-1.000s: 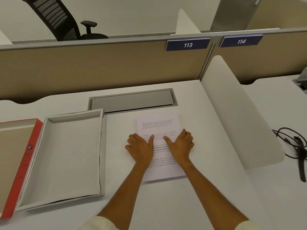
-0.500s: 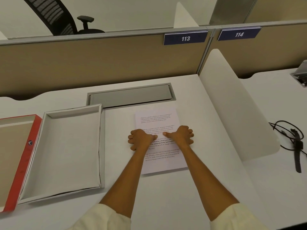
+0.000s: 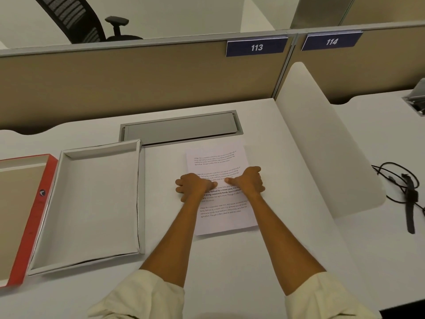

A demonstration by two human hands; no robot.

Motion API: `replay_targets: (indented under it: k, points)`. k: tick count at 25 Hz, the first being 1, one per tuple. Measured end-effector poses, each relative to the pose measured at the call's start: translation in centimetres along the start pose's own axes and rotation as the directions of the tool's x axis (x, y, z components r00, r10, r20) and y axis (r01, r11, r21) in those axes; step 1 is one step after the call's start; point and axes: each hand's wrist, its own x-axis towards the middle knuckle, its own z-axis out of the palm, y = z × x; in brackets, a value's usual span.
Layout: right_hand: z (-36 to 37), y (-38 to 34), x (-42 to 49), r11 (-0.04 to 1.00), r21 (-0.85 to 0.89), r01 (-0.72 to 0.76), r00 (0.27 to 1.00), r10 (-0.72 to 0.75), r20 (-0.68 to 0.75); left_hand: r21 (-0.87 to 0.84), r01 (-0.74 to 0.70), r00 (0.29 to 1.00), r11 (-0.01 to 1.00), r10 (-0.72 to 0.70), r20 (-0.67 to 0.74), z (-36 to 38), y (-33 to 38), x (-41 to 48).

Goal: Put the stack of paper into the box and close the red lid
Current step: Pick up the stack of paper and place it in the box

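White worktop. On it: paper at centre; open box left of centre; red lid at left edge, touching the box; black cable far right.

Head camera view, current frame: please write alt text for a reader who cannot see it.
Both hands, left hand and right hand, curl over the side edges of a printed stack of paper lying on a white desk. An open white box sits left of the paper, its red lid lying upturned beside it.
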Motion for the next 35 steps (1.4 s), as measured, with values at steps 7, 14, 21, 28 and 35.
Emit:
replay_targets:
  k: [7, 14, 21, 28, 35]
  points:
    - [0.2, 0.1, -1.0, 0.995, 0.009, 0.102, 0.995, -0.102, -0.009, -0.065, 0.027, 1.0, 0.997, -0.027, 0.008, -0.4, 0.3, -0.7]
    - [-0.2, 0.2, -0.5, 0.997, 0.056, 0.045, 0.998, -0.047, 0.042, -0.089, 0.002, 0.997, 0.996, 0.005, 0.072, -0.8, -0.2, 0.0]
    - [-0.6, 0.8, 0.4, 0.987, 0.162, 0.015, 0.994, -0.033, 0.109, -0.149, -0.149, 0.989, 0.978, 0.147, -0.019, -0.3, -1.1, -0.7]
    - [-1.3, 0.6, -0.6, 0.977, 0.196, 0.081, 0.987, -0.107, 0.123, -0.323, -0.113, 0.985, 0.939, 0.15, 0.09, -1.0, -1.4, -0.5]
    - [-2.7, -0.5, -1.5, 0.957, 0.199, 0.213, 0.968, -0.234, 0.088, -0.449, -0.172, 0.979, 0.877, 0.202, 0.017, -3.1, -1.1, -1.7]
